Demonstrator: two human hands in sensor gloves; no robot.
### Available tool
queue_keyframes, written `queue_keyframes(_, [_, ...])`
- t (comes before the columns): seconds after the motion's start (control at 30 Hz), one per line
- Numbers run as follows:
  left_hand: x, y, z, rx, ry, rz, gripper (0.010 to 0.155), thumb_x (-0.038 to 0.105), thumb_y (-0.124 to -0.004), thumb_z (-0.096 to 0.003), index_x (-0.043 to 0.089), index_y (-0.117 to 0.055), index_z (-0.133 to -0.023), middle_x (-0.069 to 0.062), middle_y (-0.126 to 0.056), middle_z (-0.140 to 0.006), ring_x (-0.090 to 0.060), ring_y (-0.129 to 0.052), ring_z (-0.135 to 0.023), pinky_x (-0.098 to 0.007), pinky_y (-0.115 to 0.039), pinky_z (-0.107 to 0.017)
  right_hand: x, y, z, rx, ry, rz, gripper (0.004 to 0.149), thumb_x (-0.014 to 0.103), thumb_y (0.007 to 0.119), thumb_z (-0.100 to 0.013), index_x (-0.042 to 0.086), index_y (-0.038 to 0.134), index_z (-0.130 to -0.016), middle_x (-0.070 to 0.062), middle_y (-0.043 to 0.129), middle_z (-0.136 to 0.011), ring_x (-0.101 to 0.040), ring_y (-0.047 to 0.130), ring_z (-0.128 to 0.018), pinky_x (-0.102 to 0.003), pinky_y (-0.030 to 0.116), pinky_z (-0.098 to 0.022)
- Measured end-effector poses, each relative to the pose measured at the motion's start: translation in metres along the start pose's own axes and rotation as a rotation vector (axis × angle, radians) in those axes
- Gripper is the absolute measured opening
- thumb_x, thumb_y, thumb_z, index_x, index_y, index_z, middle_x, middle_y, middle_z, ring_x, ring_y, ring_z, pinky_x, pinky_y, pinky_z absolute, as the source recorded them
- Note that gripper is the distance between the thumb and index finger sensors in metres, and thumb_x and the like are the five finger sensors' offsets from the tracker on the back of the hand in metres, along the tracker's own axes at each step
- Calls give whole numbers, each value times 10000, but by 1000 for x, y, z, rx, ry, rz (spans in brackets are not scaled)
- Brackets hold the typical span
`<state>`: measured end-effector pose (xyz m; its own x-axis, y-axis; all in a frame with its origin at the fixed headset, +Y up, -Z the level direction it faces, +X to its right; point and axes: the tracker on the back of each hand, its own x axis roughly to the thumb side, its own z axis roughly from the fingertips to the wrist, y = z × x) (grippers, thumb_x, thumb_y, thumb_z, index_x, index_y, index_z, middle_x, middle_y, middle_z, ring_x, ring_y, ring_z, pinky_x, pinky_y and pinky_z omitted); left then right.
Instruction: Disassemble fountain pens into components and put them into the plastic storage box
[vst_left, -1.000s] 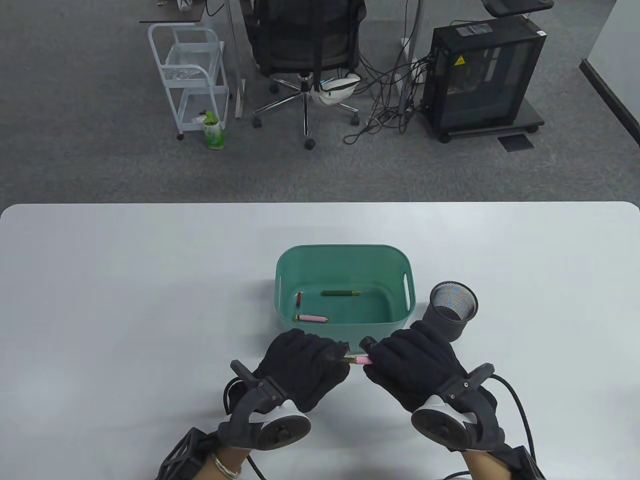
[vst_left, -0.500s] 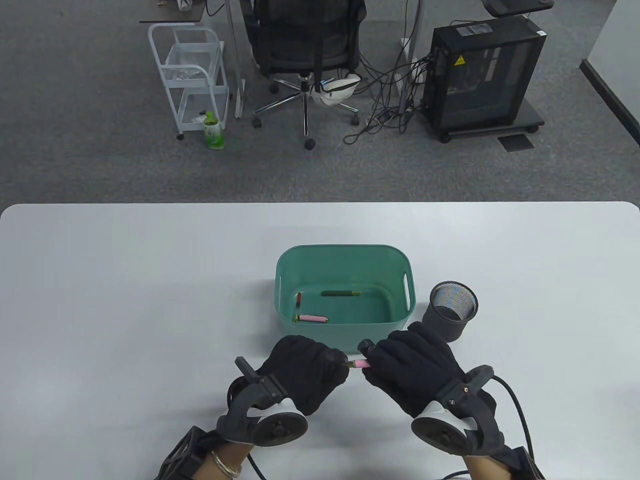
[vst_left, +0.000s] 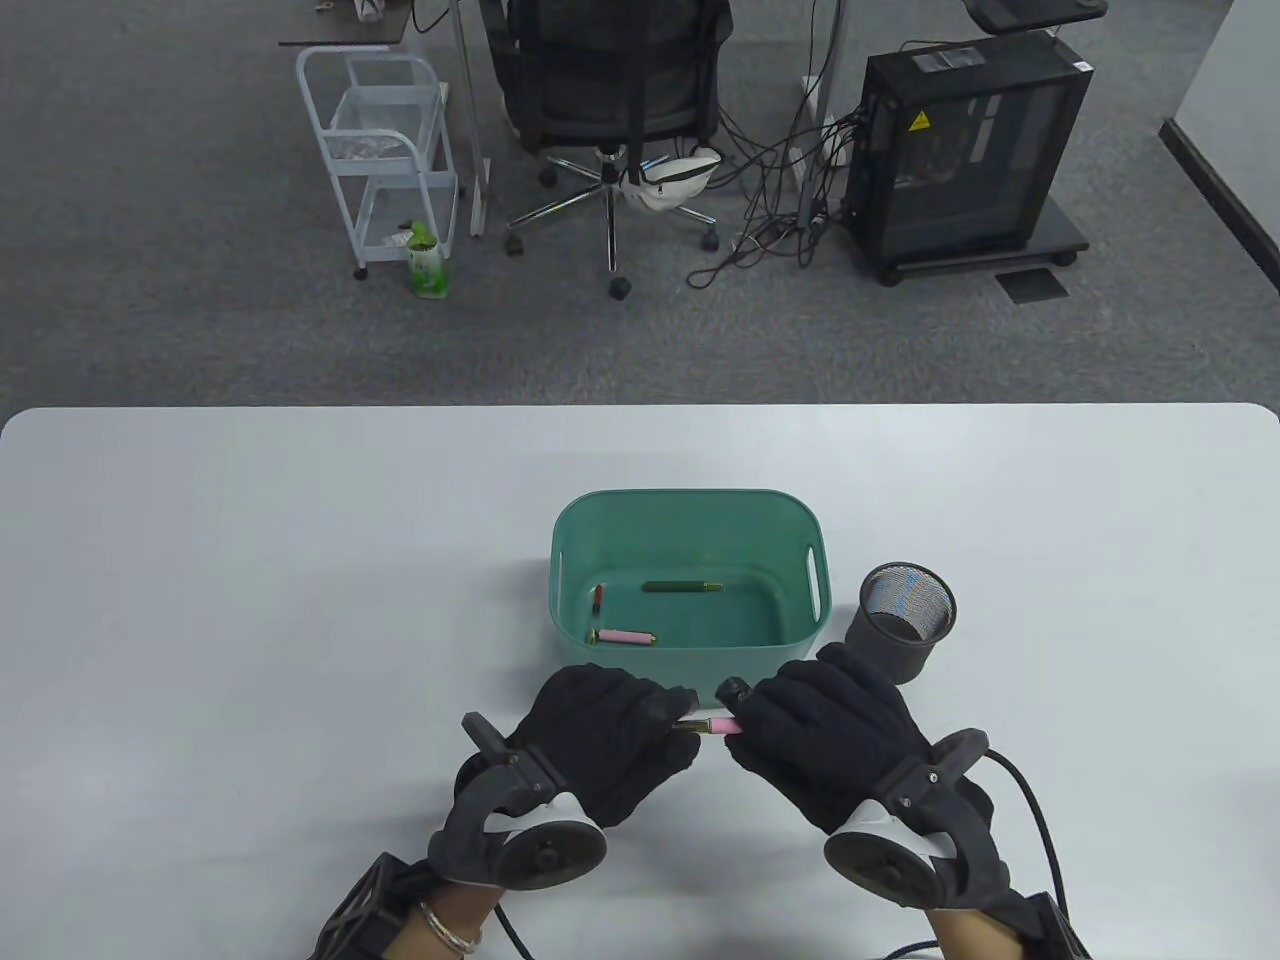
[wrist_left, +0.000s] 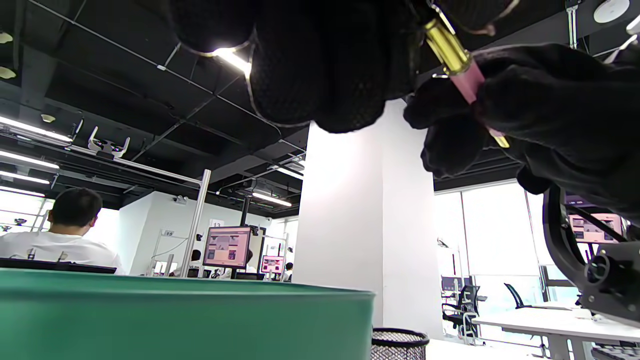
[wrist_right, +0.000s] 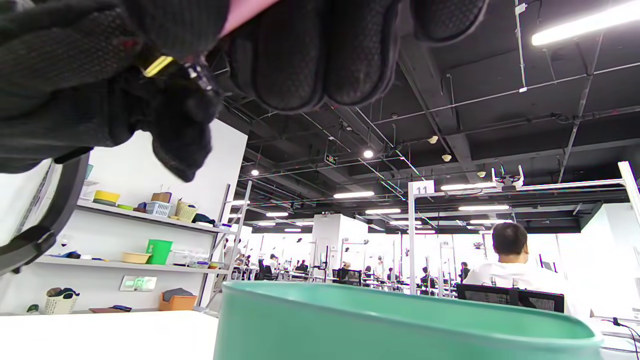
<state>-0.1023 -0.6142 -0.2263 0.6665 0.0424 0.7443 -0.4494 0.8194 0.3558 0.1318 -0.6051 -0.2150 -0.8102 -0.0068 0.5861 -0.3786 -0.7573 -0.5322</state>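
Observation:
Both gloved hands hold one pink fountain pen (vst_left: 712, 726) level, just in front of the green plastic storage box (vst_left: 690, 505). My left hand (vst_left: 610, 735) grips its gold end (wrist_left: 446, 46). My right hand (vst_left: 815, 730) is curled round the pink barrel (wrist_left: 468, 85). Only a short pink and gold stretch shows between the gloves. Inside the box lie a pink pen part (vst_left: 624, 637), a dark green pen part (vst_left: 682, 587) and a small red piece (vst_left: 598, 598).
A black mesh pen cup (vst_left: 905, 620) stands right of the box, close behind my right hand. The box's near wall (wrist_right: 390, 325) rises just ahead of both wrists. The white table (vst_left: 250, 600) spreads to either side.
My left hand has turned slightly at the wrist while both hands keep their hold on the pen. The pen's place has barely shifted.

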Motion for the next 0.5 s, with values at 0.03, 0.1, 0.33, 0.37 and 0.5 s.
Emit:
queue_keyframes(0.03, [0,0,0,-1,5,-6,573,543,-578,-670,135,-806,-1001,-72,-955,-886,-258,-927,-773,-487,-696,-694,0,0,0,0,2,2,445,521,735,-524,333,881,-900,131,922,-775,-146,889,-789,-480,635,-740])
queue_keyframes(0.1, [0,0,0,-5,9,-19,582,566,-641,-649,139,-759,-1027,-76,-926,-927,-251,-912,-798,-488,-684,-707,-1,0,0,-1,4,6,446,523,734,-524,334,880,-901,131,924,-774,-147,890,-788,-479,636,-739])
queue_keyframes(0.33, [2,-3,0,5,-1,-44,465,507,-703,-648,173,-765,-964,-30,-926,-903,-210,-925,-766,-465,-697,-700,-1,1,0,5,2,3,446,524,732,-525,335,879,-901,130,922,-777,-148,890,-789,-479,637,-739])
queue_keyframes(0.37, [3,-2,0,10,-4,-42,455,501,-707,-647,173,-775,-955,-38,-936,-890,-211,-930,-756,-464,-701,-695,-1,1,0,6,2,3,445,525,731,-525,336,879,-900,130,923,-777,-148,891,-788,-479,637,-739])
queue_keyframes(0.5, [2,-3,0,-2,-8,-35,443,497,-685,-653,172,-802,-931,-44,-952,-864,-213,-939,-738,-464,-706,-688,-1,2,0,11,-1,0,447,526,730,-525,336,878,-902,130,923,-778,-149,890,-790,-479,636,-740])
